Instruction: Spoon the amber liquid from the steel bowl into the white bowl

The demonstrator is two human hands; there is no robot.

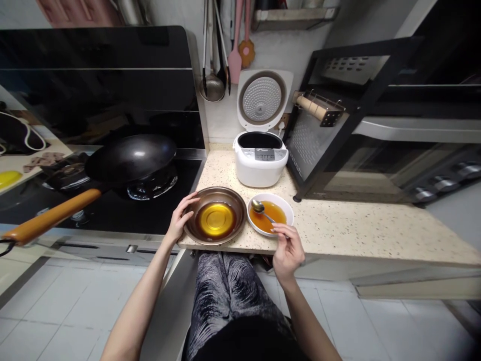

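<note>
Closest to me, below my dark top, are my patterned trousers [229, 296] at the edge of the speckled counter [338, 230]. My right hand [288, 250] is nearly closed, thumb and fingertips pinching the handle end of a metal spoon [259, 206]; its head lies over the left part of a white bowl [289, 214], above the amber liquid in there, and I can't tell whether it touches the surface. My left hand [179, 219] is at the left rim of a wider metal bowl [241, 210], thumb parted from the fingers that lie over the edge; the rest are hidden, so I can't tell how firmly they grip. That bowl sits just left of the white one, near the counter's front edge, with a golden liquid in its bottom. To my left, a wooden handle [56, 216] leads to a black wok [131, 158] on the gas stove [124, 216]. Behind the two bowls stands a white rice cooker [261, 173], lid [263, 98] raised. To its right, a dark metal rack [306, 145] stands beside an oven [391, 165]. Farthest off, a pink spatula [235, 65] and a ladle [213, 89] hang against the wall.
</note>
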